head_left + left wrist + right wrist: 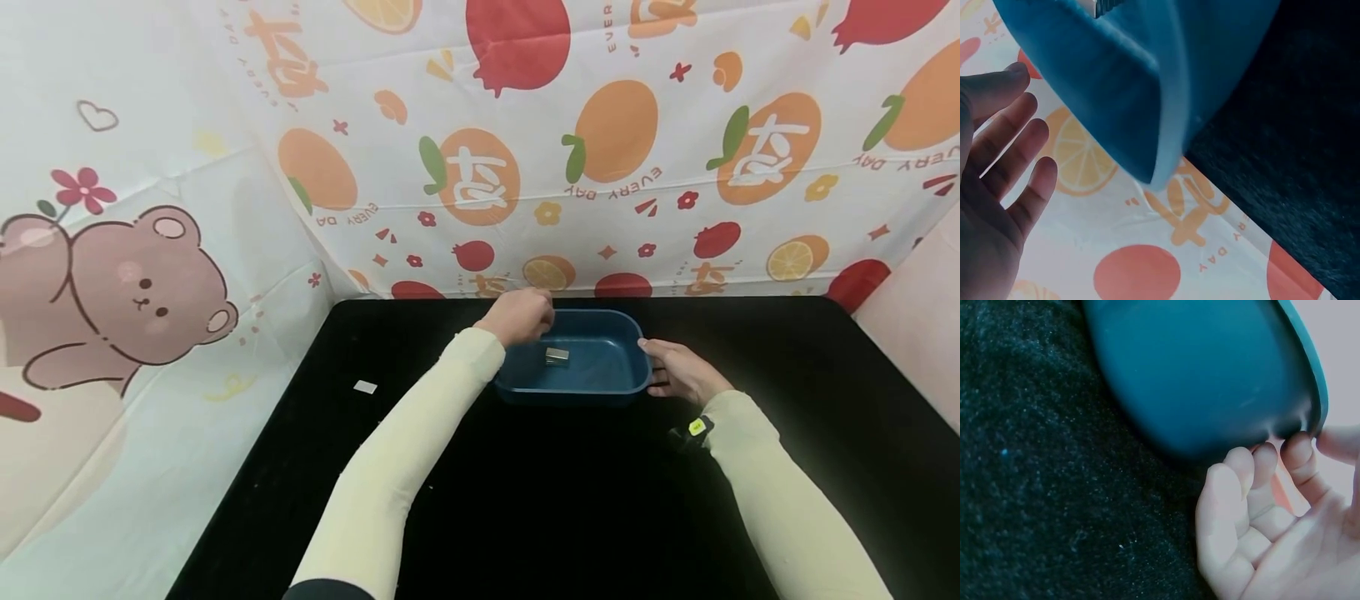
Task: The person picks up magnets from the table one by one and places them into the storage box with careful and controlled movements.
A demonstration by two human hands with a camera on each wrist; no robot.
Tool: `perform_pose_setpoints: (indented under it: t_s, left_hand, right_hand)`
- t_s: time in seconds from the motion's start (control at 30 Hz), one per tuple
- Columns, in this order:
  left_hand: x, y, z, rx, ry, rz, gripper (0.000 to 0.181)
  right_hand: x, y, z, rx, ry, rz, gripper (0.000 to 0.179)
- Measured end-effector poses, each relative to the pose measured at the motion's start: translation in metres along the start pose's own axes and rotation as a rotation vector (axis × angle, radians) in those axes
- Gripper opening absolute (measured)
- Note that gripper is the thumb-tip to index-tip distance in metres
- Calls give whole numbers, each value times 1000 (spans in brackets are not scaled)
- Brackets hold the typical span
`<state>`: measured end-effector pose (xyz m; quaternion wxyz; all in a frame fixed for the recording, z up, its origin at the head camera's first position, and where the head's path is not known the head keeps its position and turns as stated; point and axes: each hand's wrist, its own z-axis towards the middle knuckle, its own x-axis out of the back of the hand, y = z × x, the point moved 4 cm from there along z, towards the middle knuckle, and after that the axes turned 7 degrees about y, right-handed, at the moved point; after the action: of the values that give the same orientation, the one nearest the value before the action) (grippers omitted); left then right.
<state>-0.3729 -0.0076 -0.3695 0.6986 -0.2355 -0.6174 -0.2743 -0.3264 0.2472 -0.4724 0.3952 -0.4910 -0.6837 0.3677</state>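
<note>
A blue plastic basin [600, 391] stands near the far edge of the black table. Inside it lies a small shiny metal block [557, 357], whose ridged side [1107, 6] shows at the top of the left wrist view. My right hand [682, 372] grips the basin's right end, thumb at the rim and fingertips [1297, 450] against the outer wall. Over the basin's far left corner hovers my left hand [522, 315]. Its fingers [1038, 187] are loosely bent and hold nothing, a little apart from the basin wall in the left wrist view.
A small white rectangular piece [365, 387] lies on the black tabletop [570, 500] at the left. Behind the table hangs a fruit-print cloth [675, 225], close to the basin's far side. Another cloth with a bear print [150, 283] hangs along the left.
</note>
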Motion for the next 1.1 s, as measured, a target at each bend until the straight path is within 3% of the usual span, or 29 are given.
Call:
perform_pose_setpoints:
  t_s: [0.57,1.1]
  left_hand:
    - [10,-26,-25,68,20,17,14]
    - [11,-66,-61,114,49,37,13]
  right_hand:
    - [-1,1,-2,-13,13,21,64]
    - [-3,1,-3,-1,19,17,69]
